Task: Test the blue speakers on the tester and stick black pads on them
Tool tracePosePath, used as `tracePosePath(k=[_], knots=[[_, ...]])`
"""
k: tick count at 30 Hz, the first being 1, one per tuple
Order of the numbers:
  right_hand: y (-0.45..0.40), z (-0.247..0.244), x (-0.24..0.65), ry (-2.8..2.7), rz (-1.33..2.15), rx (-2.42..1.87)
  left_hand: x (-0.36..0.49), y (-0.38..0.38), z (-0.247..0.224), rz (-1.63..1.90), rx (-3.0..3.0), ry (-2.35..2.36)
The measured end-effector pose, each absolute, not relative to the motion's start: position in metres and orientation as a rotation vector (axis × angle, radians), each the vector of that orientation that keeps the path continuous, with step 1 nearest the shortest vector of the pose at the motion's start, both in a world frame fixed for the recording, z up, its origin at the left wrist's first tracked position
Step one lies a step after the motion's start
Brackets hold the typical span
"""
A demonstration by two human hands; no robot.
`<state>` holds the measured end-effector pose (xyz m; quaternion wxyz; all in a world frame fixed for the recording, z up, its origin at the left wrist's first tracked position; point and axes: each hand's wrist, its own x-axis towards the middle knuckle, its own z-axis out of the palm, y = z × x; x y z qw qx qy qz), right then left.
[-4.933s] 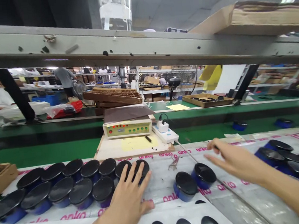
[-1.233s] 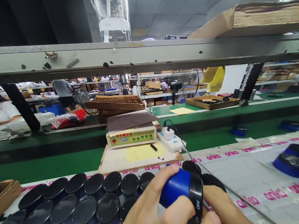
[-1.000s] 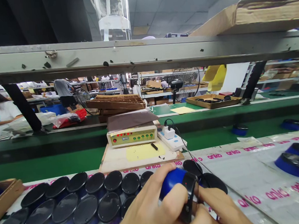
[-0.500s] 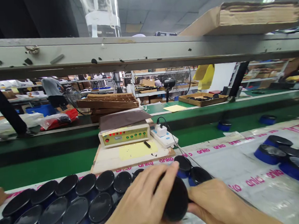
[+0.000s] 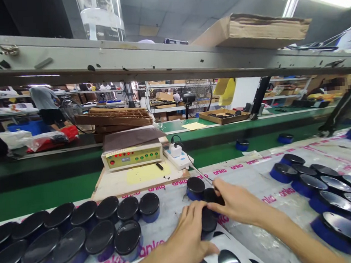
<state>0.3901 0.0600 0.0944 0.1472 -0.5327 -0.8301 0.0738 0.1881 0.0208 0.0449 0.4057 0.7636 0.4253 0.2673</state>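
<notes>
Right now the black-capped blue unit (image 5: 208,222) is half-hidden behind my left hand (image 5: 189,236), and a second unit (image 5: 210,194) is partly masked by my right hand (image 5: 237,202). Glossy discs (image 5: 228,262) get cut off at the bottom edge, and what's in the far tray (image 5: 223,117)? Too small to tell.

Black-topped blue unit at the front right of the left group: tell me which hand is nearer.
Left hand is nearer, apart from the unit, on its right; right hand lies farther right.
</notes>
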Motion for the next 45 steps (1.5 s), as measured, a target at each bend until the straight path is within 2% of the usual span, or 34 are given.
tracePosePath(k=[7, 14, 20, 23, 25, 28, 34, 38, 42, 45], knots=[[0.073, 0.083, 0.406, -2.341, 0.401, -1.553, 0.171, 0.05, 0.064, 0.862, 1.969, 1.137], [0.068, 0.084, 0.403, -2.39, 0.429, -1.429, 0.194, 0.085, 0.065, 0.811, 2.055, 1.138], [0.056, 0.119, 0.403, -2.23, 0.477, -1.402, 0.18, 0.053, 0.103, 0.84, 2.122, 1.021], [0.044, 0.138, 0.378, -2.183, 0.638, -1.194, 0.171, 0.03, 0.125, 0.884, 2.056, 0.994], [0.037, 0.144, 0.355, -2.223, 0.615, -1.049, 0.165, 0.017, 0.132, 0.958, 2.008, 1.025], [0.03, 0.143, 0.321, -2.276, 0.578, -0.933, 0.152, 0.001, 0.128, 1.034, 1.933, 1.128], [0.028, 0.117, 0.286, -2.542, 0.698, -0.984, 0.085, -0.024, 0.107, 0.796, 1.969, 1.49], [0.024, 0.094, 0.262, -2.54, 0.732, -0.965, 0.049, -0.025, 0.113, 0.817, 2.036, 1.751], [0.028, 0.096, 0.252, -2.504, 0.717, -0.996, 0.049, -0.019, 0.113, 0.791, 2.166, 1.761], [0.047, 0.112, 0.278, -2.429, 0.569, -1.16, 0.062, -0.017, 0.101, 0.6, 2.376, 1.603]])
